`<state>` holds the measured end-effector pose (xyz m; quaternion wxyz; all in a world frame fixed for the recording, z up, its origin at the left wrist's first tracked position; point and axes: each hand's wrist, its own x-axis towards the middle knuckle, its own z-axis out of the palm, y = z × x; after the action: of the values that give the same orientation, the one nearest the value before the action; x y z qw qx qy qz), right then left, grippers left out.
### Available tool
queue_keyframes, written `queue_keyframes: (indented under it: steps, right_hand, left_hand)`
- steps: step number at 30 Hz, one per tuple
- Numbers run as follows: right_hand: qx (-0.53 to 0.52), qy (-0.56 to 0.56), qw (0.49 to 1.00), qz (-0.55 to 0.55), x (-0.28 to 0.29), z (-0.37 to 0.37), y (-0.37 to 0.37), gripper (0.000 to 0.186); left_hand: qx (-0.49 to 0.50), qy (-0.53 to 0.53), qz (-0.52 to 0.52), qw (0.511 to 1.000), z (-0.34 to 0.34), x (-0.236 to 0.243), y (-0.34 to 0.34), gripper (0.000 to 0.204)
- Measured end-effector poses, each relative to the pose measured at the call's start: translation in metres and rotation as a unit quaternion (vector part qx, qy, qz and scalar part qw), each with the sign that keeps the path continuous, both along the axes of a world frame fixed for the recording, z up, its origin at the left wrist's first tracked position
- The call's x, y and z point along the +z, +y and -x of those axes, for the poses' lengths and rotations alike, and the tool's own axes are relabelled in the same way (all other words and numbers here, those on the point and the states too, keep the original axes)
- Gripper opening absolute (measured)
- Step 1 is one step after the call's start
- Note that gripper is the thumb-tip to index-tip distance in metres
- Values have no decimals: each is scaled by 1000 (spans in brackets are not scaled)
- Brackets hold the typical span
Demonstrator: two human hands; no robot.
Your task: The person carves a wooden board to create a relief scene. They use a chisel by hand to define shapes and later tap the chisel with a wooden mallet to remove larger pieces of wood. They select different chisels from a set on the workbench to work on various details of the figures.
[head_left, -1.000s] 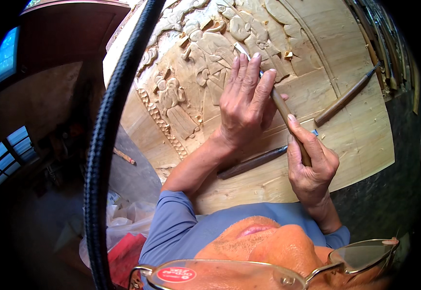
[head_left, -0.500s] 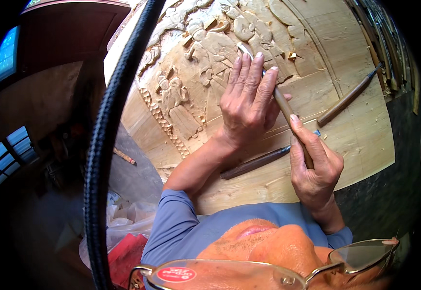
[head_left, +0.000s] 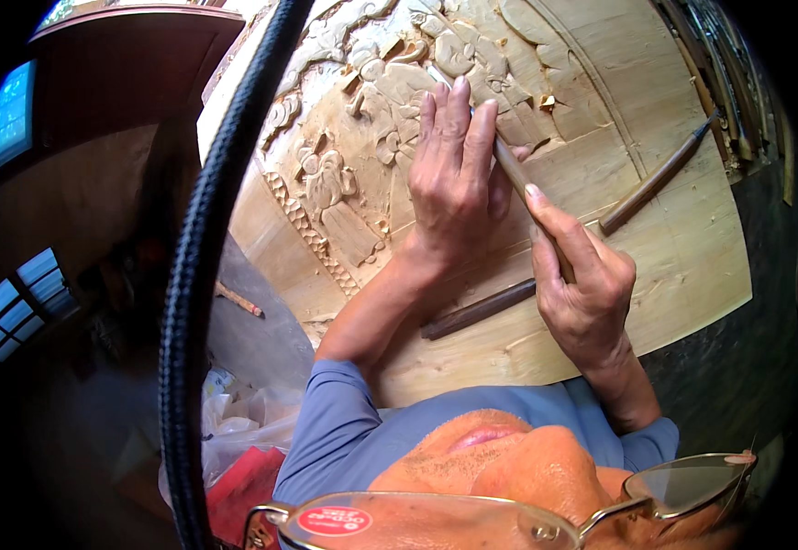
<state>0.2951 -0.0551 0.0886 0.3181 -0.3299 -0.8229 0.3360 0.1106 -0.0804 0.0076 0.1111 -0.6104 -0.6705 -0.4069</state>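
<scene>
A pale wooden panel (head_left: 683, 266) carved in relief with figures lies in front of me. My right hand (head_left: 587, 275) is wrapped round the rear of a carving chisel's wooden handle (head_left: 520, 179), its index finger stretched along it. Toward the chisel's front, my left hand (head_left: 454, 170) rests over the carving with fingers held together, steadying the shaft between thumb and fingers. The blade's tip lies by a carved figure (head_left: 399, 82), partly hidden behind my left fingertips. Another dark-handled chisel (head_left: 479, 310) lies below my left hand, its front end covered by my right hand.
A third chisel (head_left: 647, 188) lies on the panel's right side. Several more tools (head_left: 729, 82) are lined up along the far right edge. Small wood chips (head_left: 547, 102) sit on the carving. A black braided cable (head_left: 199, 275) crosses the left, near a plastic bag (head_left: 252, 417).
Both hands and the chisel have shifted slightly left and up across the carving. My right hand now covers the blue end of the chisel lying beneath it.
</scene>
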Motion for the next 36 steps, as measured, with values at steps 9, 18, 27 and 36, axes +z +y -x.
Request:
queue_keyframes:
  steps: [9, 18, 27, 36]
  right_hand:
    - [-6, -33, 999, -10, 13, -9, -6, 48]
    - [1, -28, 1000, 1, 19, -7, -2, 47]
    - [-11, -11, 1000, -1, 10, -5, -5, 42]
    - [-10, -26, 998, 52, 17, 1, -2, 40]
  left_hand:
    - [-9, 9, -7, 1000, -6, 4, -4, 55]
    - [-16, -3, -14, 1000, -4, 6, -5, 54]
    - [-18, -9, -23, 1000, -5, 2, -3, 59]
    - [-11, -7, -23, 1000, 3, 0, 0, 63]
